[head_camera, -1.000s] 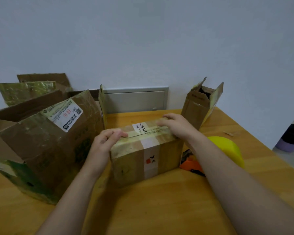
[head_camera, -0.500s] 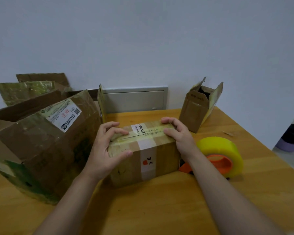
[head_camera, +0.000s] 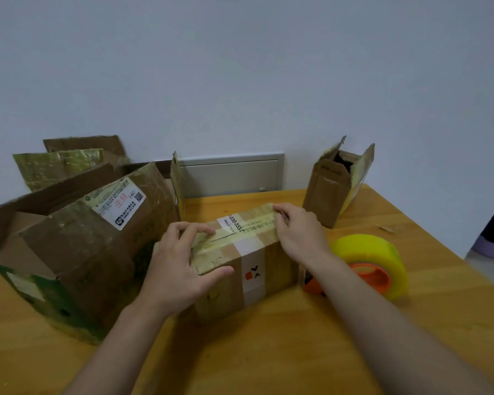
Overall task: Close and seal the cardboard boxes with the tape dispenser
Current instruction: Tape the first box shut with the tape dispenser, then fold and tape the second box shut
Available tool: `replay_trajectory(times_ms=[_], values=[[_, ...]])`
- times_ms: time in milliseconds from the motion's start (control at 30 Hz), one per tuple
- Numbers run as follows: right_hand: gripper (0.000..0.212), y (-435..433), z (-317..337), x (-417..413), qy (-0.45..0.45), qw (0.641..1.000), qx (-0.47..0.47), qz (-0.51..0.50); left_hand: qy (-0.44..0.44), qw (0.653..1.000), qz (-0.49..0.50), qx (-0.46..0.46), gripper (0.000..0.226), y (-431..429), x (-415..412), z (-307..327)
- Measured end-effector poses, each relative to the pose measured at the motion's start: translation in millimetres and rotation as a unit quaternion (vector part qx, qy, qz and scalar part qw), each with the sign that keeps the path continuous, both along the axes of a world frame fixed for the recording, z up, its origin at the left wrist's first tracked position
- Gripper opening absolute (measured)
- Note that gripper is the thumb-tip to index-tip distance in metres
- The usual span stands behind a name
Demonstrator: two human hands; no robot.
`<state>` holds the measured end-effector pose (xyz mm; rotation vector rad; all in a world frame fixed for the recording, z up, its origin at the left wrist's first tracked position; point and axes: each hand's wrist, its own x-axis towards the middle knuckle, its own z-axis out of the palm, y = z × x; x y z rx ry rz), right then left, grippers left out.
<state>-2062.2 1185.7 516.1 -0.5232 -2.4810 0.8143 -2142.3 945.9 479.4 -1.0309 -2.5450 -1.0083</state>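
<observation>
now that the left hand (head_camera: 180,263) has shifted to clasp one end of the box (head_camera: 248,252), thumb on its front, and the right hand (head_camera: 300,235) curls over the other end, it looks held shut for taping, the tape dispenser (head_camera: 374,263) lying untouched just beside the right wrist.

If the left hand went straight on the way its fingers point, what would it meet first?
Probably the right hand, at the other end of the small box top where the left hand rests; depth uncertain.
</observation>
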Motion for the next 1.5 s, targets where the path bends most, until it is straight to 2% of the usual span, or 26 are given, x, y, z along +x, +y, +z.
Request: replay_trajectory(times_ms=[67,100,200,367,467,600,667,733,800,833,933,1000,1067,1133,1200,1267,1400,1500], values=[[0.046,7,20,-4,-0.103,0.992,0.063,0.031,0.031,0.999,0.03,-0.028,0.079,9,-1,2],[0.049,12,29,-5,-0.127,0.988,0.08,0.039,0.041,0.998,0.042,-0.036,0.08,15,-2,3],[0.052,33,51,-5,-0.123,0.987,0.103,0.024,0.048,0.993,0.088,-0.068,0.083,44,-14,8],[0.051,84,74,4,-0.091,0.98,0.156,-0.085,0.04,0.97,0.156,-0.183,0.091,107,-44,24],[0.065,109,80,3,-0.142,0.965,0.179,-0.132,0.013,0.963,0.154,-0.222,0.093,137,-73,37],[0.08,139,75,-11,-0.208,0.946,0.2,-0.147,-0.028,0.97,0.122,-0.21,0.084,169,-113,49],[0.073,153,69,-20,-0.24,0.941,0.19,-0.146,-0.009,0.973,0.108,-0.202,0.076,185,-125,48],[0.053,164,59,-28,-0.259,0.938,0.183,-0.138,0.024,0.973,0.106,-0.205,0.067,201,-132,43],[0.027,175,46,-34,-0.215,0.951,0.178,-0.135,0.045,0.968,0.11,-0.221,0.059,214,-134,39],[0.02,181,41,-35,-0.18,0.958,0.176,-0.137,0.042,0.967,0.111,-0.227,0.057,220,-135,38],[0.022,189,34,-32,-0.113,0.964,0.199,-0.137,0.044,0.961,0.112,-0.247,0.063,226,-134,35],[0.021,186,33,-26,-0.09,0.963,0.218,-0.131,0.058,0.969,0.103,-0.218,0.071,224,-121,39],[0.017,179,37,-17,-0.062,0.961,0.237,-0.126,0.038,0.991,0.074,-0.105,0.07,223,-98,47],[0.018,168,47,-5,-0.032,0.959,0.251,-0.125,-0.083,0.996,0.009,0.023,0.067,225,-71,63],[0.025,152,60,5,-0.003,0.961,0.252,-0.117,-0.229,0.966,-0.071,0.093,0.07,231,-46,78],[0.023,131,72,15,0.016,0.962,0.253,-0.104,-0.298,0.939,-0.118,0.126,0.073,234,-22,91],[0.017,93,82,36,0.037,0.967,0.239,-0.076,-0.283,0.924,-0.153,0.206,0.054,221,-4,99],[0.019,66,88,52,0.079,0.966,0.241,-0.058,-0.213,0.937,-0.178,0.213,0.073,194,7,98]])
